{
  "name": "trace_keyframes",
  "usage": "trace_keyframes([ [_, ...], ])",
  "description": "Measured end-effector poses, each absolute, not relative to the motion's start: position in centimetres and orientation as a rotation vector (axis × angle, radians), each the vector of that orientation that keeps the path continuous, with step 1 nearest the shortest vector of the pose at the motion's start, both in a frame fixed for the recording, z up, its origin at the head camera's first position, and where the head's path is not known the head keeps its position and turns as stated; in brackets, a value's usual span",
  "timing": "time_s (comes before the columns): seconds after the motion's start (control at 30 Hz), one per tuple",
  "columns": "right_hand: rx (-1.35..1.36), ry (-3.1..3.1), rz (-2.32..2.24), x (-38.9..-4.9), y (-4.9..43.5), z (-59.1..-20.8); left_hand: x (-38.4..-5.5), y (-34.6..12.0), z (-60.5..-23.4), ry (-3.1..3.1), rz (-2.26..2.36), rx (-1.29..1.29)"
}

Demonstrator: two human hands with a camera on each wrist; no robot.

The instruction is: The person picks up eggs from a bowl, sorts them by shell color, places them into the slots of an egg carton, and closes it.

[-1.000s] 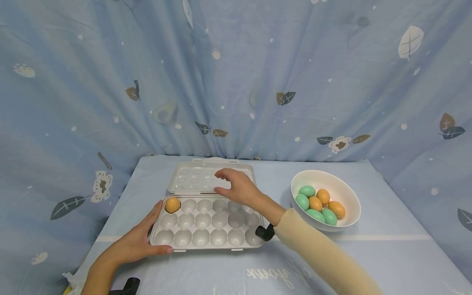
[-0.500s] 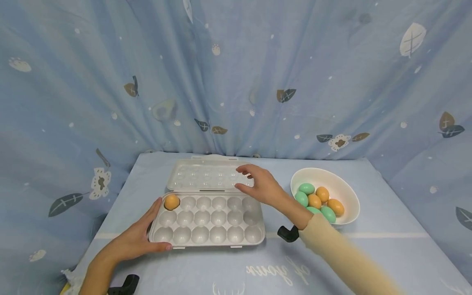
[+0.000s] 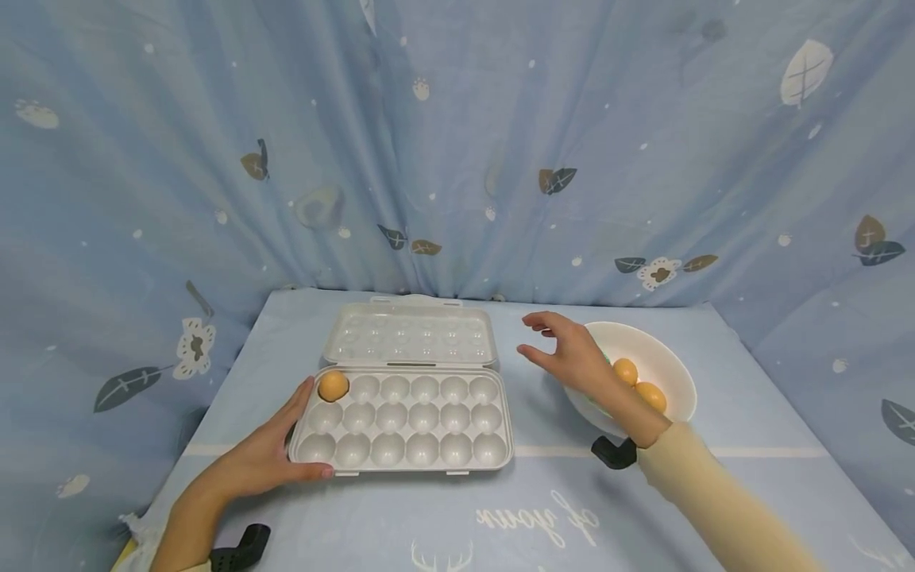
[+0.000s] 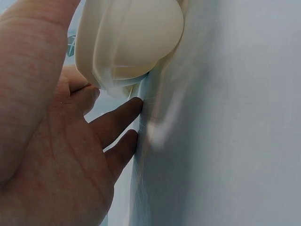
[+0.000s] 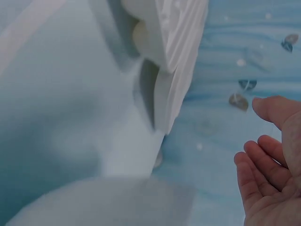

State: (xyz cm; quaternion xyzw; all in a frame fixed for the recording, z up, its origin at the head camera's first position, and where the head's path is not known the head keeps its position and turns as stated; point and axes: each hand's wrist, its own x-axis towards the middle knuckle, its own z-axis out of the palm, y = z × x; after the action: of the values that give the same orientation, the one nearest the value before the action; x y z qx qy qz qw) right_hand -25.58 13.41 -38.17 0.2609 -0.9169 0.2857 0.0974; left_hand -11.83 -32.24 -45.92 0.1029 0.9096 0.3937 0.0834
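Observation:
A white egg carton (image 3: 506, 413) lies open on the table, its clear lid (image 3: 411, 326) folded back. One orange egg (image 3: 333, 386) sits in its back-left cup; the other cups hold nothing. My left hand (image 3: 257, 457) rests against the carton's left end, thumb at the front edge and fingers extended along the side. In the left wrist view, two fingers (image 4: 117, 123) stand apart from the carton. My right hand (image 3: 568, 353), fingers loosely bent and holding nothing, hovers by the left side of a white bowl (image 3: 661, 361). Its forearm hides part of the bowl and most of the green eggs.
Two orange eggs (image 3: 650, 396) show inside the bowl at the table's right. A blue patterned curtain (image 3: 457, 159) hangs right behind the table (image 3: 543, 485), which has a pale blue printed cover.
My right hand has moved right, from above the carton's lid to the near-left side of the bowl, covering the green eggs. The left hand and carton stay in place.

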Motion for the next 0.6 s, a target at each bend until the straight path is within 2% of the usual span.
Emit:
trace_keyframes([
  [0.6, 0.451, -2.815, 0.849, -24.9, 23.3, -38.6, -11.8, -32.0, -45.5, 2.713, 1.172, 0.293],
])
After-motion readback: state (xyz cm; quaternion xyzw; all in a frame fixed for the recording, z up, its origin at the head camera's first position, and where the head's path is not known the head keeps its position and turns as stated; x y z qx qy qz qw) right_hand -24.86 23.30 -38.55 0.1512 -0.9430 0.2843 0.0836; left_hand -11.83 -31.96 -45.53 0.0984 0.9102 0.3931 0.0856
